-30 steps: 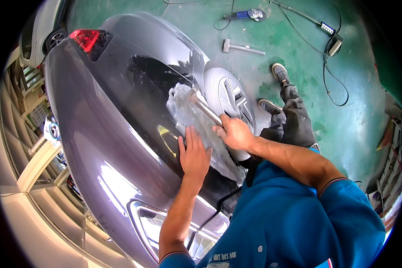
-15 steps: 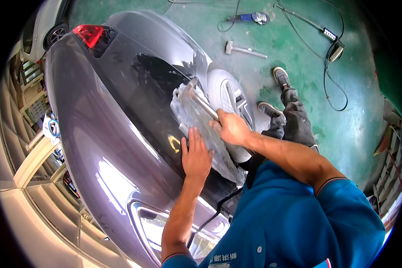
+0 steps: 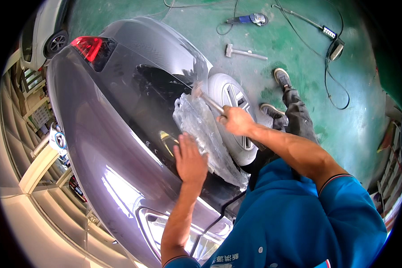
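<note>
A gray car (image 3: 89,129) fills the left and center of the frame. Its wheel (image 3: 240,105) occupies the space right of the bare patch (image 3: 198,120), at frame center, and bounds the work area there. A sledgehammer (image 3: 249,54), a blue angle grinder (image 3: 245,19) and a rod tool (image 3: 329,32) lie on the green floor (image 3: 299,49) along the top; a black cable (image 3: 327,78) loops at upper right, clear of the shoes (image 3: 281,77). A white car (image 3: 42,40) stands at upper left.

The patch is irregular, long, dull silver and rough; the surrounding paint is smooth and glossy, with scuffed black areas above. The red tail lamp (image 3: 88,48) is wedge-shaped.

The hands are apart. The right hand (image 3: 235,121) is clamped on the handle of a metal hammer (image 3: 213,104); the blurred head is at the patch's upper end. The left hand (image 3: 191,158), fingers extended, overlies the patch's lower-left edge; palm contact cannot be determined.
</note>
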The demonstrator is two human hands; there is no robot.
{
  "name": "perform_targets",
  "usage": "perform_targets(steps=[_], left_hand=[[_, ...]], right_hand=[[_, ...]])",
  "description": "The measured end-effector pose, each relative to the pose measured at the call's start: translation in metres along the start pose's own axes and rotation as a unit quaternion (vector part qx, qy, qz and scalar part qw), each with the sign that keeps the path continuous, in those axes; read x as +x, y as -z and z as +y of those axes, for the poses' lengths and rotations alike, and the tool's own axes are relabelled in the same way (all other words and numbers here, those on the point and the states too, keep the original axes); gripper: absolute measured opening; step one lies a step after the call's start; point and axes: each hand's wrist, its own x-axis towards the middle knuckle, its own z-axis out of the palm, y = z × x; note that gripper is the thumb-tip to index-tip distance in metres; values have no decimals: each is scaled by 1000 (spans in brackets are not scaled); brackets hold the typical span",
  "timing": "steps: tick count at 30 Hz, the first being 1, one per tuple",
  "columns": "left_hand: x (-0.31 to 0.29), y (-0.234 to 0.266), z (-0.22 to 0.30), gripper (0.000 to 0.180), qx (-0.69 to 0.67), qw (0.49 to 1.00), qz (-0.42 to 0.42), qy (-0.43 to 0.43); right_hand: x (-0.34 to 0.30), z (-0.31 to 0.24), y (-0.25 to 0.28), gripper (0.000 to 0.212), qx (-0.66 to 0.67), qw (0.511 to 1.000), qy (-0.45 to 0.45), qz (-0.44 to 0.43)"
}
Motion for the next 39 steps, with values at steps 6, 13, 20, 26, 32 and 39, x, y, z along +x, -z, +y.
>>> perform_targets(steps=[6, 13, 20, 26, 32, 39], left_hand=[[58, 27, -48, 86, 110, 994, 14, 24], [135, 33, -55, 86, 181, 983, -7, 20], [222, 49, -87, 83, 213, 975, 24, 57], [218, 31, -69, 83, 234, 971, 0, 43], [151, -6, -12, 88, 219, 971, -85, -37], [131, -28, -2, 85, 189, 969, -118, -106]], right_hand=[[-3, 31, 16, 44, 38, 996, -53, 58], [-4, 55, 65, 43, 58, 991, -65, 97], [-19, 91, 125, 47, 52, 975, -119, 179], [-20, 98, 136, 41, 110, 959, -154, 209], [-15, 64, 107, 41, 154, 969, -127, 144], [-20, 45, 91, 49, 86, 986, -103, 101]])
